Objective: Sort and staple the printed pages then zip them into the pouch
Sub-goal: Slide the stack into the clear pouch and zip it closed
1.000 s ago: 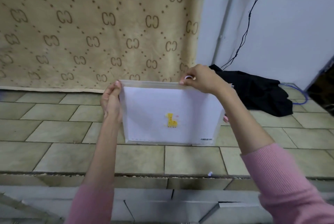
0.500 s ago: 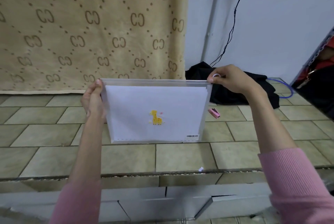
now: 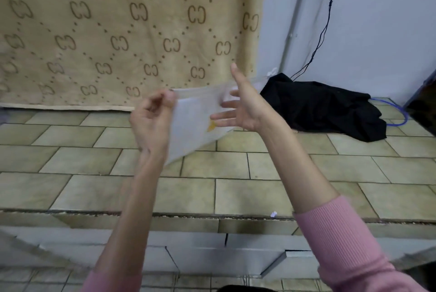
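The clear zip pouch with white pages inside and a small yellow giraffe print hangs in the air, blurred and tilted, its right end swung away from me. My left hand pinches its top left corner. My right hand is in front of the pouch's right part with fingers spread apart, holding nothing. The white zip pull shows at the pouch's far top right end.
A tan patterned blanket hangs at the back. A black cloth heap lies on the tiled floor at right, with a blue cable beside it. A tiny white scrap lies by the floor's step edge.
My right hand has let go of the zip pull and opened. The pouch, held flat before, now hangs from my left hand alone and has swung edge-on. The view shifted left.
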Available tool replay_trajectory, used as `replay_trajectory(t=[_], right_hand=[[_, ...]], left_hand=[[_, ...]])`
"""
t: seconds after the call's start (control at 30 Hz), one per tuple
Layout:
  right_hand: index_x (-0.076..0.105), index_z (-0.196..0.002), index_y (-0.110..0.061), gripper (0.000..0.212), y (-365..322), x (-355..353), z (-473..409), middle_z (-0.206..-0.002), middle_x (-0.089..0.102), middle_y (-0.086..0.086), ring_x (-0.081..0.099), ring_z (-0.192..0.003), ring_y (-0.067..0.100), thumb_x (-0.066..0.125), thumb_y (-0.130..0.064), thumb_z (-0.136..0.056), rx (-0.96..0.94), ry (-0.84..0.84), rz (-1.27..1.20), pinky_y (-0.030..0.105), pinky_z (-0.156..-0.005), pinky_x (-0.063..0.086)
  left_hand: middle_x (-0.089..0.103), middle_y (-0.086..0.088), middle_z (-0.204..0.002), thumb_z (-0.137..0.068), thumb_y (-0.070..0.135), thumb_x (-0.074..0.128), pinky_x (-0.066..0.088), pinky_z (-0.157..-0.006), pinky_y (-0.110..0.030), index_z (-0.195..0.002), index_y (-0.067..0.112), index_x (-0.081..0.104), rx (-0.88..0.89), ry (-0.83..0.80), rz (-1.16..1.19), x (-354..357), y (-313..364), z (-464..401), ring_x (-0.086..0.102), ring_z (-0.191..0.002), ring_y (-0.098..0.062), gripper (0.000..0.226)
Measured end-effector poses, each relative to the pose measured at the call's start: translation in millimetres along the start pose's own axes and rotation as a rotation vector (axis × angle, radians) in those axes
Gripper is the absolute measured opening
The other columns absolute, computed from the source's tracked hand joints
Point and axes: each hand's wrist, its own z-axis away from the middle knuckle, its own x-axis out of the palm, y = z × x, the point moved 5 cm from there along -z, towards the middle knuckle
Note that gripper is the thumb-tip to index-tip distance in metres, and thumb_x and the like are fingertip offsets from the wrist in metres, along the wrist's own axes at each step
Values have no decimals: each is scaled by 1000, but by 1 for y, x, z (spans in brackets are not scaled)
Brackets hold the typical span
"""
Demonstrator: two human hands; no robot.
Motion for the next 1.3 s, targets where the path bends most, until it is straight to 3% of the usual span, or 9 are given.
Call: replay_trajectory(t=[0.13, 0.23, 0.3, 0.4, 0.53, 0.73, 0.93, 1.13, 1.3], right_hand=[[56, -96, -4, 16, 2, -12, -3, -84, 63, 10, 60, -68, 27, 40, -5, -94, -60, 116, -33, 34, -59, 52], [61, -84, -3, 32, 28, -40, -11, -72, 59, 10, 55, -66, 23, 33, 13, -82, -115, 193, 74, 28, -58, 46], [60, -100, -3, 32, 50, -55, -13, -82, 62, 12, 61, -65, 22, 35, 11, -87, -90, 204, 81, 26, -52, 51], [58, -89, -8, 30, 81, -72, -11, -75, 64, 7, 62, -57, 18, 35, 12, -90, -19, 232, 20, 22, -43, 50], [57, -91, -2, 22, 127, -91, -20, -80, 65, 12, 62, -65, 23, 38, 10, -90, 74, 310, 53, 21, -43, 50], [55, -112, 1, 30, 170, -109, -38, -114, 57, 21, 49, -111, 36, 48, -4, -83, 30, 445, 943, 33, -86, 39], [60, -118, -11, 37, 161, -124, -48, -128, 43, 18, 36, -120, 37, 49, -21, -85, 118, 497, 1194, 37, -98, 36], [44, -136, -11, 45, 125, -194, -76, -139, 35, 24, 29, -130, 39, 46, -11, -91, -20, 852, 1055, 45, -105, 28], [48, -132, -7, 37, 141, -236, -104, -124, 54, 27, 44, -119, 39, 39, -11, -97, 36, 678, 1197, 35, -93, 29]], left_hand=[[68, 24, -75, -76, 8, 74, 51, -73, -12, -77, 28, 69, 73, -397, -210, 45, 11, 68, 64, -76, 5, 21], [69, 24, -81, -75, 14, 75, 48, -86, -13, -80, 28, 74, -58, -677, -287, 53, -20, 88, 65, -89, 3, 15], [68, 27, -91, -82, 19, 69, 42, -95, -14, -86, 35, 71, -112, -640, -383, 38, -53, 77, 61, -100, 4, 16], [63, 12, -118, -92, 24, 57, 34, -99, -16, -108, 24, 66, -127, -520, -718, 2, -113, 46, 55, -116, -7, 19], [40, -3, -147, -97, 37, 43, 27, -109, -29, -133, 16, 50, -173, -674, -1051, -21, -173, 37, 36, -136, -18, 43], [5, -2, -159, -94, 58, 27, 11, -116, -44, -149, 27, 19, -203, -884, -1386, -15, -215, 48, 5, -147, -19, 63], [-1, 2, -159, -94, 60, 22, 4, -118, -42, -149, 30, 10, -160, -849, -1443, -26, -225, 59, -3, -147, -15, 64], [-1, 3, -159, -93, 61, 18, 0, -118, -41, -149, 31, 8, -150, -826, -1439, -28, -230, 62, -6, -146, -14, 64], [-2, 3, -159, -94, 59, 19, -1, -119, -41, -149, 31, 8, -148, -819, -1446, -28, -231, 62, -6, -146, -14, 63]])
